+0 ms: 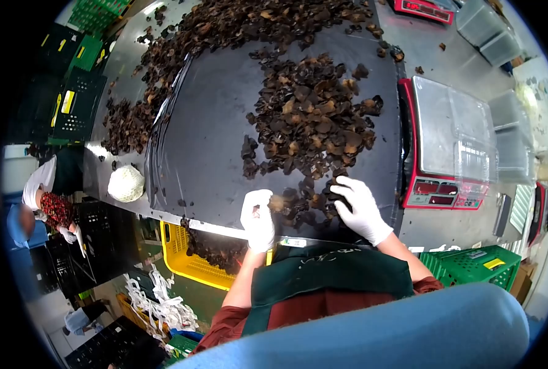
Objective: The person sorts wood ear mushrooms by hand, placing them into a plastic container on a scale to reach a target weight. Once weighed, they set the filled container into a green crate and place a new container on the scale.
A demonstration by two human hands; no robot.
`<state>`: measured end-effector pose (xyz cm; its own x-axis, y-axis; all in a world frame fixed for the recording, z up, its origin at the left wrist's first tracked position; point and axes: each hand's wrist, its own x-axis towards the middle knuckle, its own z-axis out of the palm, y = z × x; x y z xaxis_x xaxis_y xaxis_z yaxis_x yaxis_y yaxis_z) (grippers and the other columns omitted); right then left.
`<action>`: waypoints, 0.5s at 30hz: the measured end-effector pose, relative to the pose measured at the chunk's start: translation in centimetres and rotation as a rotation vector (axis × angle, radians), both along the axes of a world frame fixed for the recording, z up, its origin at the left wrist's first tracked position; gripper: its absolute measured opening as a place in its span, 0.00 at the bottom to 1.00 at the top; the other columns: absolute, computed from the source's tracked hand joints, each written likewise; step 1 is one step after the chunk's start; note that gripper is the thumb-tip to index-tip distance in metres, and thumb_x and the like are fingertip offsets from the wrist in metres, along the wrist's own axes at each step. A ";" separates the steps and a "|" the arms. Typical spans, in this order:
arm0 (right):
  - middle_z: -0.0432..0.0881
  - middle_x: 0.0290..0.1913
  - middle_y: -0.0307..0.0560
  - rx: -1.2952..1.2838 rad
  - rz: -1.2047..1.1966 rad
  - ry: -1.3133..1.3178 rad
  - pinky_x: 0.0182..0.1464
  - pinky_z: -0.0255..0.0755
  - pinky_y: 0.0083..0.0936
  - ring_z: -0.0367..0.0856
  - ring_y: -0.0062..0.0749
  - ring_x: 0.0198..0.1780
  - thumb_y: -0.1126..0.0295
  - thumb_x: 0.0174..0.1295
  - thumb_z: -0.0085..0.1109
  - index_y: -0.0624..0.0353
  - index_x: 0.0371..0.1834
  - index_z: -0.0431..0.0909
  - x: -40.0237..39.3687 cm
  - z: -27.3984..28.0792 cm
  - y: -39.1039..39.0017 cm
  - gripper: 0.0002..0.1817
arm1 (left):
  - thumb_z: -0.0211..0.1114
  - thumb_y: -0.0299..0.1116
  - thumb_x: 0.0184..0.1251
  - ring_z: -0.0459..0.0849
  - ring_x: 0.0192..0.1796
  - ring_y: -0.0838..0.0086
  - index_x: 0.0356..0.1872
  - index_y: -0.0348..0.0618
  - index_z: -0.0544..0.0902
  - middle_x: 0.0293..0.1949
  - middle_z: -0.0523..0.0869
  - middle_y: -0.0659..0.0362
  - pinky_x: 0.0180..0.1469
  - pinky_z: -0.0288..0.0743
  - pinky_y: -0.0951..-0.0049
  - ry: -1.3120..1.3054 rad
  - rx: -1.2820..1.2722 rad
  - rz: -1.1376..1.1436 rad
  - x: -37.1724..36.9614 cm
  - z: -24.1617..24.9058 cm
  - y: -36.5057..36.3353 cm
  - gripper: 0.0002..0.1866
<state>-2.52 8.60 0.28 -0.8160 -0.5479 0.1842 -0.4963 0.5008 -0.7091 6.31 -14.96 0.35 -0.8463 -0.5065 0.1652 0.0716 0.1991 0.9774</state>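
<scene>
Dark brown, leaf-like pieces point(311, 117) lie in a heap on a black sheet point(215, 123) over the metal table. Near the table's front edge, my left hand point(259, 218), in a white glove, has its fingers curled together beside a small cluster of pieces point(301, 206); what it holds, if anything, is too small to name. On the other side of that cluster is my right hand point(358, 208), also gloved in white. Its fingers are spread and bent, with the fingertips at the pieces just below the main heap.
A red scale point(443, 190) with clear plastic boxes point(473, 154) stands at the right. Below the front edge hangs a yellow crate point(191, 267) with dark pieces. A white netted ball point(126, 183) lies at the left, and a co-worker point(46, 190) stands beyond.
</scene>
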 end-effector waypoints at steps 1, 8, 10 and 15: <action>0.82 0.50 0.49 -0.051 0.023 0.060 0.58 0.70 0.37 0.77 0.46 0.54 0.73 0.53 0.64 0.56 0.45 0.82 0.0 0.3 -0.3 0.14 | 0.56 0.23 0.69 0.80 0.43 0.74 0.43 0.39 0.80 0.41 0.82 0.58 0.49 0.74 0.75 -0.028 -0.008 -0.002 -0.2 -0.1 0.1 0.06; 0.83 0.36 0.44 -0.146 -0.035 0.071 0.49 0.73 0.34 0.80 0.43 0.42 0.76 0.52 0.65 0.56 0.37 0.84 -0.6 0.5 -0.6 0.08 | 0.58 0.20 0.62 0.81 0.46 0.61 0.46 0.39 0.80 0.44 0.80 0.51 0.51 0.75 0.67 -0.107 -0.262 -0.246 -0.9 -2.1 -0.3 0.11; 0.80 0.51 0.50 -0.034 -0.083 0.085 0.59 0.68 0.39 0.75 0.48 0.53 0.70 0.55 0.65 0.56 0.51 0.80 -1.4 0.1 -1.0 0.18 | 0.61 0.24 0.61 0.78 0.54 0.55 0.54 0.39 0.79 0.51 0.79 0.48 0.56 0.73 0.61 -0.022 -0.523 -0.271 -2.6 -1.1 0.0 0.18; 0.69 0.68 0.53 0.247 0.164 0.154 0.71 0.52 0.52 0.63 0.57 0.68 0.55 0.57 0.63 0.55 0.64 0.72 0.3 -0.4 -2.4 0.32 | 0.69 0.37 0.56 0.69 0.65 0.49 0.55 0.49 0.81 0.65 0.73 0.47 0.67 0.63 0.52 -0.058 -0.905 -0.520 -3.9 -0.9 1.1 0.23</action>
